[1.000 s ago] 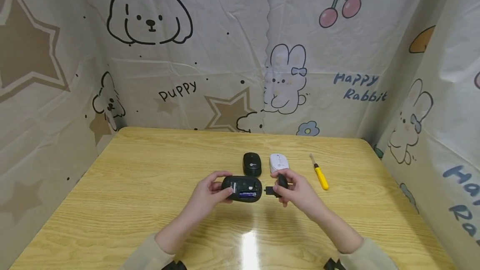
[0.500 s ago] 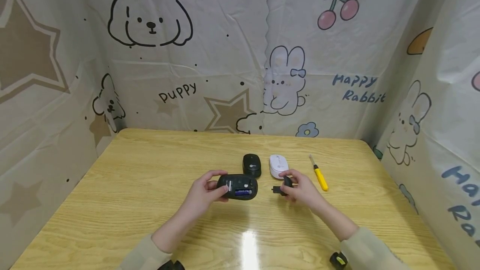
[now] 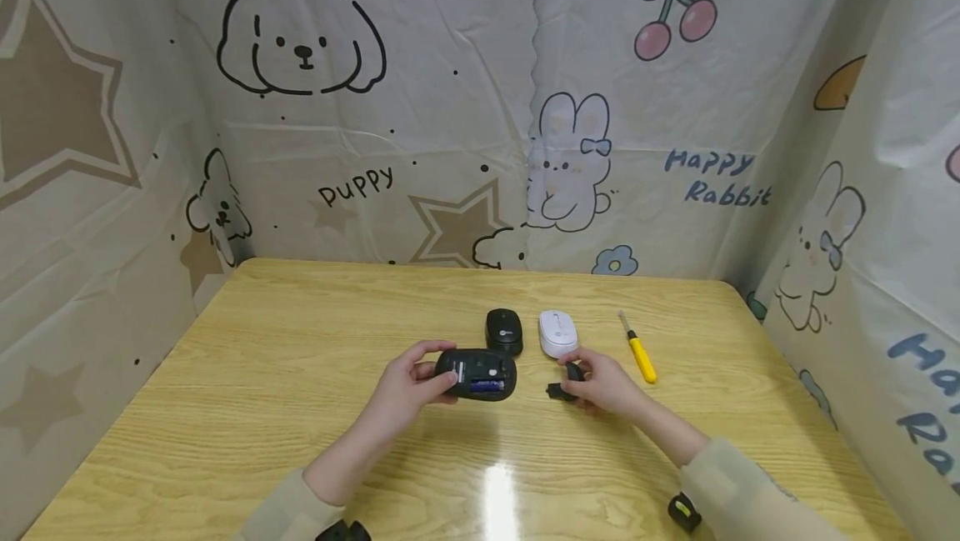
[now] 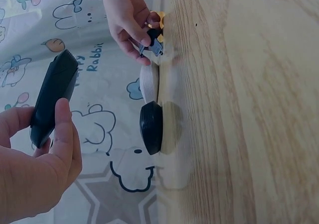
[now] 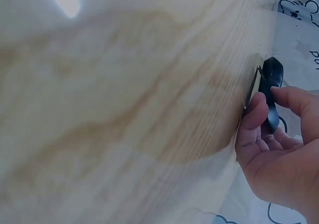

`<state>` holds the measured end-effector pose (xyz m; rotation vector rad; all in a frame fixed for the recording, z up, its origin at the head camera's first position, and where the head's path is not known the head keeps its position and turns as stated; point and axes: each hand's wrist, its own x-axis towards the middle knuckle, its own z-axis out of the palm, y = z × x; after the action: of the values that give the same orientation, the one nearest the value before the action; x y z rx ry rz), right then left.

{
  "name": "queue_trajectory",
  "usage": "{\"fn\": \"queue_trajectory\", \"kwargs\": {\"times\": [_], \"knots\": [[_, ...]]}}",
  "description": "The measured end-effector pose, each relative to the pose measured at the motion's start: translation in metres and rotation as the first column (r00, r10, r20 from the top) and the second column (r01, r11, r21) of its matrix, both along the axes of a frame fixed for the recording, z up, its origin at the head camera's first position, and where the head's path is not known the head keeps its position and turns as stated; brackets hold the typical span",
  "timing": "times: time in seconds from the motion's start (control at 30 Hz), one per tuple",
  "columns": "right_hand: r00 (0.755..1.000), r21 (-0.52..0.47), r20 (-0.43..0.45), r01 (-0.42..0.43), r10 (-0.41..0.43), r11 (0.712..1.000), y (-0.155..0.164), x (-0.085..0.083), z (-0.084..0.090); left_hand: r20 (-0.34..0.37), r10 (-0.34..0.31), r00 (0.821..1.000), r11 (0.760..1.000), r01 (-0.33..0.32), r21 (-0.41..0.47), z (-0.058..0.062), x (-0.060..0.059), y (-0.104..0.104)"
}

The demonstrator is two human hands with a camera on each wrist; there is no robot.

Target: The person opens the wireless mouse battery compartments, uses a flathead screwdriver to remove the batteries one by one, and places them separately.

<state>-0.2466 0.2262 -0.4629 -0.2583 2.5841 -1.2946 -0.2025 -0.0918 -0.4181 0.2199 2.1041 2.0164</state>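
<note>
My left hand (image 3: 405, 391) grips a black computer mouse (image 3: 468, 360) by its left end, underside turned towards me. Its battery bay lies uncovered, with a blue battery (image 3: 487, 386) in it. In the left wrist view this mouse (image 4: 55, 92) is seen edge-on between thumb and fingers, well above the table. To the right, my right hand (image 3: 611, 387) pinches a black battery cover (image 3: 557, 392) low over the tabletop, just in front of a white mouse (image 3: 558, 333). Fingers hide part of the cover; in the right wrist view the hand (image 5: 279, 149) is right at the table surface.
Behind the held mouse stands another black mouse (image 3: 503, 331), left of the white one. A screwdriver (image 3: 642, 359) with a yellow handle lies to the right. The wooden table (image 3: 300, 316) is bordered by printed cloth (image 3: 450, 107) at the back and sides.
My right hand has carried the battery cover rightwards, away from the held mouse, and lowered it towards the table. The left hand with the mouse has shifted slightly left.
</note>
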Motion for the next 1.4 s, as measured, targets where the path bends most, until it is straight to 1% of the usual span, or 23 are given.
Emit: {"fn": "queue_trajectory", "kwargs": {"times": [0.2,0.33,0.43,0.53,0.77,1.03,1.23,1.4], "knots": [[0.997,0.131,-0.074,0.028,-0.018,0.991,-0.004,-0.002,0.000,0.004,-0.009,1.000,1.000,0.009,0.002,0.000,-0.001,0.002],[0.990,0.224,-0.139,0.022,0.009,0.974,-0.008,-0.002,0.001,0.004,-0.014,1.000,1.000,0.014,0.006,0.000,-0.001,0.003],[0.984,0.272,-0.178,0.018,0.032,0.962,-0.011,-0.002,0.002,0.016,-0.012,1.000,1.000,0.012,0.008,0.000,-0.002,0.003],[0.982,0.285,-0.186,0.015,0.040,0.958,-0.011,-0.003,0.002,0.024,-0.008,1.000,1.000,0.008,0.006,-0.001,-0.003,0.002],[0.975,0.336,-0.199,-0.028,0.100,0.942,-0.010,-0.009,0.002,0.029,-0.019,0.999,1.000,0.018,0.025,0.002,-0.003,0.001],[0.972,0.359,-0.208,-0.024,0.105,0.933,-0.010,-0.013,0.003,0.023,-0.027,0.999,0.999,0.026,0.034,0.002,-0.003,0.001],[0.972,0.341,-0.209,-0.031,0.108,0.940,-0.008,-0.014,0.002,0.022,-0.029,0.999,0.999,0.028,0.034,0.002,-0.003,0.001],[0.969,0.310,-0.227,-0.020,0.095,0.951,-0.003,-0.010,0.004,0.018,-0.023,1.000,0.999,0.023,0.045,0.001,-0.003,0.001]]}}
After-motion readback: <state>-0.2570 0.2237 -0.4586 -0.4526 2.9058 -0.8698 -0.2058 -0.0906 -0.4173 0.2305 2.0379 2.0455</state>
